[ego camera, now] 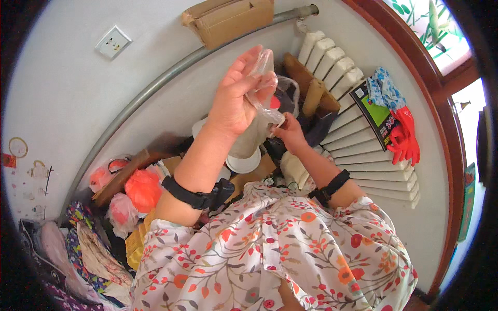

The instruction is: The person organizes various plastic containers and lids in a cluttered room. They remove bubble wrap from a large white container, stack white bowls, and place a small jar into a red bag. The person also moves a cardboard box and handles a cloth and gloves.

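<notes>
A thin, clear plastic film (pixel 261 93), either a bag or a disposable glove, stretches between my two hands. My left hand (pixel 235 93) is raised higher, its thumb and fingers holding the upper part; the film covers its fingertips. Lower and to the right, my right hand (pixel 291 132) pinches the gathered lower edge between thumb and fingers. Beneath the film sits a pale plastic bag (pixel 249 138), partly hidden by my left forearm. A white round lid or tub (pixel 244 160) shows just below it.
A white radiator (pixel 356 138) lines the right wall, with red rubber gloves (pixel 404 136) and a black-and-green package (pixel 371 112) on it. Wooden boards (pixel 313 91) lean there. A cardboard box (pixel 233 19) rests on the pipe (pixel 155 83). Red bagged items (pixel 143 189) and cloths (pixel 97 248) crowd the left.
</notes>
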Action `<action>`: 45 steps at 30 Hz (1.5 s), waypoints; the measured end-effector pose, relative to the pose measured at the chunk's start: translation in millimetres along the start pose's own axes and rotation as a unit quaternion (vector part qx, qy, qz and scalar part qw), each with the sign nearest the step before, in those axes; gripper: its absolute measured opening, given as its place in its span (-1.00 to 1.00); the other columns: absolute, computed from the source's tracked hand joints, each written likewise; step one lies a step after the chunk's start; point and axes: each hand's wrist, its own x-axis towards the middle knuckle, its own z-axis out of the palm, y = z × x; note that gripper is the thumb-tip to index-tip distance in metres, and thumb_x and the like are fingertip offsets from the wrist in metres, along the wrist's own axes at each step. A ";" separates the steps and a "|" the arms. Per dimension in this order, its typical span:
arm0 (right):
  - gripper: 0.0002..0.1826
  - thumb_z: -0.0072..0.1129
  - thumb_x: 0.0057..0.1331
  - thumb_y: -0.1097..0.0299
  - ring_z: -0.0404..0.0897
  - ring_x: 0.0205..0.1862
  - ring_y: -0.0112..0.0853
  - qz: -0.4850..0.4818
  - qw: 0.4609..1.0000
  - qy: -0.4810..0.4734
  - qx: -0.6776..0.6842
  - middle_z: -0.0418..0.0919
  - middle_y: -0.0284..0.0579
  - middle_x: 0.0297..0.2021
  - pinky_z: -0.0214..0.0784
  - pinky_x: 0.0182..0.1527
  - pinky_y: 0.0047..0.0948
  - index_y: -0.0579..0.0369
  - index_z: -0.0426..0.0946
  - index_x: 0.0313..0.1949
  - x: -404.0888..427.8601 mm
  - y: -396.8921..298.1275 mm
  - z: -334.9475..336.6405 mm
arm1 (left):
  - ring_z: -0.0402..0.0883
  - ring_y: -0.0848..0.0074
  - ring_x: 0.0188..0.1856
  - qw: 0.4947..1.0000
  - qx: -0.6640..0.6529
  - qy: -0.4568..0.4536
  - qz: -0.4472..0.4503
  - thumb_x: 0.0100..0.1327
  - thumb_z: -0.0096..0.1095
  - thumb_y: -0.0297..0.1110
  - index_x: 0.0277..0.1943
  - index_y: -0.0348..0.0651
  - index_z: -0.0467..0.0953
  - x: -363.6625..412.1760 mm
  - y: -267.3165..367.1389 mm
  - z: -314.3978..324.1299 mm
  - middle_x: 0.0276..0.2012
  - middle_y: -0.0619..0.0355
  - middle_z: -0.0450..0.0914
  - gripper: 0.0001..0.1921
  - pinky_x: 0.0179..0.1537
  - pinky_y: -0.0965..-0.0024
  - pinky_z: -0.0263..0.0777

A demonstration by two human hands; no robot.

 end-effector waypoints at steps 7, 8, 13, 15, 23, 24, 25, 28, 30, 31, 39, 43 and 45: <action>-0.69 0.24 0.02 0.59 0.44 -0.29 -0.47 0.006 0.997 -0.004 -0.079 0.44 -0.26 -0.36 0.33 -0.20 -0.44 0.12 0.38 -0.24 -2.4 20.1 -11.4 | 0.58 0.45 -0.14 0.999 -0.017 -0.047 -0.020 0.29 -0.06 -0.62 0.27 -0.22 0.17 -2.6 -4.5 22.3 0.14 0.07 0.32 -0.53 -0.12 0.46 0.57; -0.68 0.23 0.01 0.59 0.43 -0.33 -0.50 -0.025 0.991 -0.003 -0.129 0.44 -0.25 -0.39 0.32 -0.25 -0.47 0.11 0.38 -0.22 -3.4 19.0 -11.5 | 0.58 0.46 -0.15 0.998 -0.020 -0.055 -0.024 0.29 -0.06 -0.62 0.27 -0.22 0.17 -3.6 -5.6 24.7 0.15 0.06 0.32 -0.52 -0.12 0.46 0.57; -0.62 0.26 0.02 0.57 0.47 -0.36 -0.47 0.088 0.986 -0.019 -0.140 0.48 -0.22 -0.33 0.35 -0.30 -0.48 0.12 0.38 -0.14 -7.0 14.7 -23.3 | 0.57 0.46 -0.17 0.995 -0.025 -0.074 -0.058 0.29 -0.05 -0.63 0.27 -0.24 0.17 -8.4 -13.8 28.9 0.16 0.04 0.31 -0.52 -0.15 0.48 0.57; -0.56 0.27 0.02 0.56 0.51 -0.33 -0.40 0.133 0.979 -0.004 -0.154 0.51 -0.16 -0.27 0.39 -0.27 -0.43 0.15 0.37 -0.07 -4.8 21.2 -31.4 | 0.57 0.46 -0.17 0.994 -0.030 -0.076 -0.072 0.28 -0.05 -0.63 0.27 -0.24 0.18 -9.7 -17.6 26.4 0.18 0.02 0.30 -0.52 -0.17 0.49 0.56; -0.43 0.19 0.22 0.27 0.62 -0.30 -0.08 0.168 0.872 0.062 -0.457 0.49 0.18 -0.14 0.56 -0.50 -0.08 0.22 0.16 0.12 2.6 45.1 -65.9 | 0.59 0.46 -0.21 0.996 -0.050 -0.059 -0.049 0.26 -0.04 -0.66 0.26 -0.28 0.19 -8.3 -16.3 2.2 0.23 -0.03 0.27 -0.51 -0.16 0.55 0.56; -0.39 0.19 0.23 0.22 0.63 -0.35 -0.05 0.174 0.876 0.030 -0.448 0.47 0.21 -0.12 0.56 -0.54 -0.06 0.23 0.14 0.14 0.7 39.4 -70.7 | 0.60 0.46 -0.20 0.995 -0.058 -0.056 -0.053 0.26 -0.04 -0.66 0.26 -0.28 0.19 -8.1 -15.4 -0.2 0.23 -0.04 0.26 -0.51 -0.15 0.54 0.57; -0.36 0.19 0.24 0.18 0.63 -0.40 -0.01 0.223 0.890 0.004 -0.399 0.45 0.24 -0.10 0.57 -0.58 -0.04 0.24 0.11 0.16 -2.8 31.3 -76.6 | 0.60 0.46 -0.19 0.995 -0.067 -0.053 -0.056 0.25 -0.04 -0.66 0.26 -0.28 0.20 -8.1 -14.9 -1.7 0.24 -0.04 0.26 -0.51 -0.14 0.54 0.57; -0.38 0.16 0.25 0.12 0.62 -0.43 0.00 0.252 0.897 0.014 -0.363 0.48 0.25 -0.13 0.57 -0.53 -0.04 0.32 0.17 0.11 -13.9 17.2 -75.4 | 0.60 0.46 -0.17 0.993 -0.071 -0.050 -0.077 0.25 -0.04 -0.67 0.24 -0.29 0.21 -8.4 -17.6 -2.9 0.24 -0.05 0.26 -0.53 -0.11 0.52 0.58; -0.39 0.10 0.28 0.04 0.63 -0.36 0.00 0.267 0.901 0.032 -0.340 0.50 0.25 -0.16 0.56 -0.43 -0.03 0.38 0.26 0.04 -23.2 13.7 -75.7 | 0.60 0.47 -0.16 0.993 -0.065 -0.050 -0.088 0.25 -0.04 -0.67 0.23 -0.29 0.23 -8.6 -20.8 -2.5 0.24 -0.05 0.27 -0.53 -0.10 0.52 0.59; -0.39 0.08 0.27 0.00 0.62 -0.31 0.00 0.232 0.866 0.034 -0.441 0.51 0.25 -0.17 0.54 -0.36 -0.03 0.38 0.31 0.00 -25.9 14.0 -76.6 | 0.61 0.47 -0.16 0.993 -0.061 -0.051 -0.091 0.25 -0.04 -0.67 0.23 -0.29 0.23 -8.2 -21.8 -2.9 0.24 -0.06 0.28 -0.54 -0.10 0.53 0.59; -0.56 0.09 0.21 0.08 0.59 -0.16 -0.08 0.159 0.680 0.031 -0.715 0.57 0.17 -0.25 0.46 -0.17 -0.13 0.27 0.48 -0.15 -46.8 5.2 -120.7 | 0.57 0.48 -0.05 0.989 -0.090 -0.110 -0.039 0.21 -0.06 -0.69 0.27 -0.31 0.14 1.7 -7.3 -21.4 0.34 -0.25 0.04 -0.47 -0.10 0.56 0.60; -0.79 0.10 0.08 0.32 0.63 -0.36 -0.12 0.027 0.587 0.110 -0.802 0.60 -0.01 -0.44 0.49 -0.33 -0.14 0.19 0.55 -0.35 -57.3 -11.6 -122.5 | 0.59 0.46 -0.09 0.994 -0.089 -0.052 -0.045 0.21 -0.07 -0.70 0.24 -0.32 0.17 2.0 -5.3 -28.5 0.34 -0.27 0.03 -0.50 -0.12 0.52 0.62; -0.84 0.08 0.06 0.36 0.63 -0.40 -0.12 0.017 0.590 0.129 -0.797 0.60 -0.02 -0.44 0.49 -0.37 -0.16 0.15 0.54 -0.40 -58.4 -21.9 -116.6 | 0.60 0.45 -0.12 0.995 -0.085 -0.036 -0.042 0.21 -0.08 -0.71 0.21 -0.32 0.20 2.4 -3.7 -32.7 0.29 -0.24 0.12 -0.53 -0.13 0.51 0.62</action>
